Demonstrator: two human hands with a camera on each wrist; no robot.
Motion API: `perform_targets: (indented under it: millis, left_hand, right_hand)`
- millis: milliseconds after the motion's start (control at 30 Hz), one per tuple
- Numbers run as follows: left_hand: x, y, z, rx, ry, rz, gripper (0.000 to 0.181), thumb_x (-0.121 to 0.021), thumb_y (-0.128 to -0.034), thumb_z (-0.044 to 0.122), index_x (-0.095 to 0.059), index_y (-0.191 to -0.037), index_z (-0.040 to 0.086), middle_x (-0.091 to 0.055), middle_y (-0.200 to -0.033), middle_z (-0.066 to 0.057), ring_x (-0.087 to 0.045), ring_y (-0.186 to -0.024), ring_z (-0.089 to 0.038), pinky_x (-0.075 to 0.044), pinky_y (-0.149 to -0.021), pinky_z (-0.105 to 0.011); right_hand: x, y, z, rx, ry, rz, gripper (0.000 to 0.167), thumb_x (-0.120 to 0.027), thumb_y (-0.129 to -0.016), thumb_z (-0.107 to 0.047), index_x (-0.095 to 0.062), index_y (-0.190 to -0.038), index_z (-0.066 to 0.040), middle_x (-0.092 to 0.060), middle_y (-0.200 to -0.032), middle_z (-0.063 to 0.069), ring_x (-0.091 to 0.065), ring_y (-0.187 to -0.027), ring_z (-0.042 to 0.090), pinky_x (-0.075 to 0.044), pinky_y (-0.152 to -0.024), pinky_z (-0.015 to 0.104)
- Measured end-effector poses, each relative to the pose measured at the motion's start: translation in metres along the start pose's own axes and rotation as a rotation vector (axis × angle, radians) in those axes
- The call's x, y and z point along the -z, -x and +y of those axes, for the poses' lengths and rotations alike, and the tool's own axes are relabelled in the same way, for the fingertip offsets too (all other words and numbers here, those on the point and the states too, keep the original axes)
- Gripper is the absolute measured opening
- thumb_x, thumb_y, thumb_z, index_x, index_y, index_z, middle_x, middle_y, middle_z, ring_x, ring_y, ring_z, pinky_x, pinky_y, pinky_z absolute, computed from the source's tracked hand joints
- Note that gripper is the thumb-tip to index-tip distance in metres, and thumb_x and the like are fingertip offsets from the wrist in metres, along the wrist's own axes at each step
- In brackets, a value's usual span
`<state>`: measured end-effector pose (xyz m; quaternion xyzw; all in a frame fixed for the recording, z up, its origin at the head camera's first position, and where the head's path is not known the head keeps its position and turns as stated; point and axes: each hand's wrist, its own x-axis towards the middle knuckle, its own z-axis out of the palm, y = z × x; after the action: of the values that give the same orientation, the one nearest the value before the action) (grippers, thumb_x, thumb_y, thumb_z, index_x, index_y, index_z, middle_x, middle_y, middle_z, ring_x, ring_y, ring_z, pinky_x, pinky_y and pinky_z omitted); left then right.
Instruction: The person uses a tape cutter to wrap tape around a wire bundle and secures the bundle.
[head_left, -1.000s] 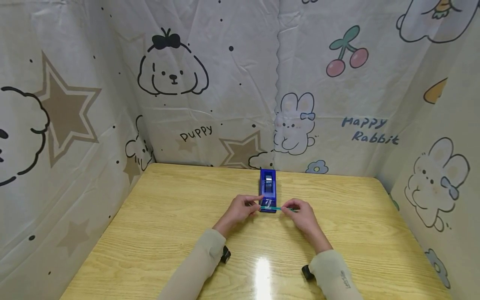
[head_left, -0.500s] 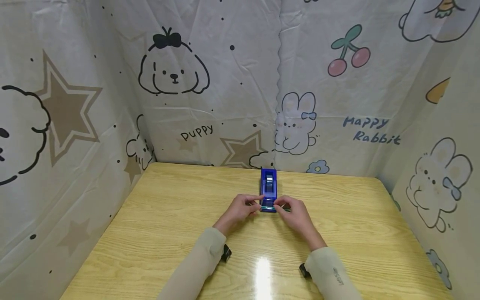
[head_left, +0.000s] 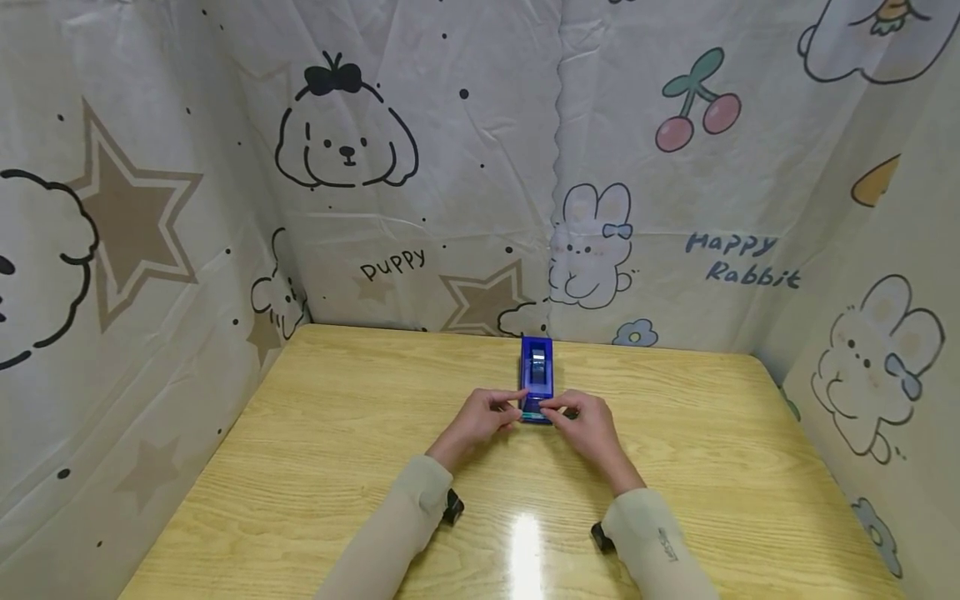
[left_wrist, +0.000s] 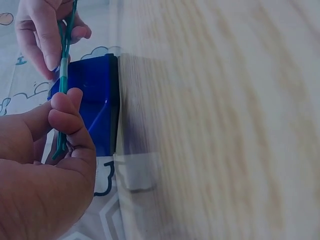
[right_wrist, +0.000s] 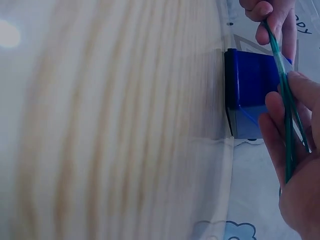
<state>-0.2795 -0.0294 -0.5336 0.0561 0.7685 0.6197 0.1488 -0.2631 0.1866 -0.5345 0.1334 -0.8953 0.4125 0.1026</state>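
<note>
A pair of thin green strands stretches between my two hands, with a band of clear tape wrapped round them. My left hand pinches the strands near one end, between thumb and fingers. From the other side, my right hand pinches them close to the tape; past its fingertips the strands spread apart in the right wrist view. Right behind the hands stands a blue tape dispenser with a roll of tape in it. The hands cover part of its front end.
The wooden table reaches round the dispenser on all sides. At its back and sides hangs a pale printed curtain. Each forearm wears a black wrist camera at the cuff.
My right hand has moved left along the green strands toward the left hand, to the taped part. My left hand has stayed in place, and the dispenser has not moved.
</note>
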Motion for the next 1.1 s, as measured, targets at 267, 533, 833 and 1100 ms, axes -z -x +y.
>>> perform_targets:
  millis: [267, 533, 833, 1100]
  left_hand:
    - [-0.001, 0.001, 0.001, -0.007, 0.018, 0.000, 0.038, -0.069, -0.0969, 0.001, -0.072, -0.131, 0.018, -0.072, -0.089, -0.008, -0.065, -0.077, -0.018, -0.059, -0.073, -0.028]
    - [-0.002, 0.001, 0.001, -0.013, 0.026, 0.005, 0.039, -0.068, -0.0974, -0.001, -0.071, -0.132, 0.016, -0.073, -0.090, -0.009, -0.065, -0.077, -0.018, -0.058, -0.072, -0.027]
    - [-0.004, -0.002, 0.002, -0.005, 0.051, 0.014, 0.040, -0.068, -0.0968, -0.003, -0.071, -0.132, 0.015, -0.074, -0.093, -0.013, -0.068, -0.082, -0.019, -0.059, -0.074, -0.027]
    - [-0.002, 0.001, 0.003, 0.010, 0.048, 0.018, 0.041, -0.069, -0.0960, -0.003, -0.072, -0.132, 0.017, -0.074, -0.091, -0.009, -0.066, -0.079, -0.020, -0.059, -0.074, -0.029]
  right_hand:
    - [-0.002, -0.003, 0.000, -0.048, -0.061, -0.007, 0.010, -0.083, -0.089, -0.017, -0.085, -0.099, -0.020, -0.077, -0.084, -0.002, -0.059, -0.072, 0.010, -0.047, -0.066, 0.022]
    - [-0.001, -0.004, 0.000, -0.043, -0.057, -0.014, 0.011, -0.083, -0.089, -0.018, -0.085, -0.100, -0.018, -0.079, -0.086, -0.001, -0.056, -0.069, 0.010, -0.045, -0.062, 0.022]
    - [0.002, -0.010, 0.003, -0.124, -0.074, -0.068, 0.010, -0.082, -0.091, -0.021, -0.085, -0.101, -0.020, -0.080, -0.097, 0.003, -0.053, -0.068, 0.013, -0.041, -0.057, 0.023]
    - [0.002, -0.012, 0.005, -0.172, -0.085, -0.139, 0.009, -0.081, -0.091, -0.022, -0.085, -0.099, -0.021, -0.079, -0.091, 0.000, -0.052, -0.066, 0.014, -0.040, -0.054, 0.023]
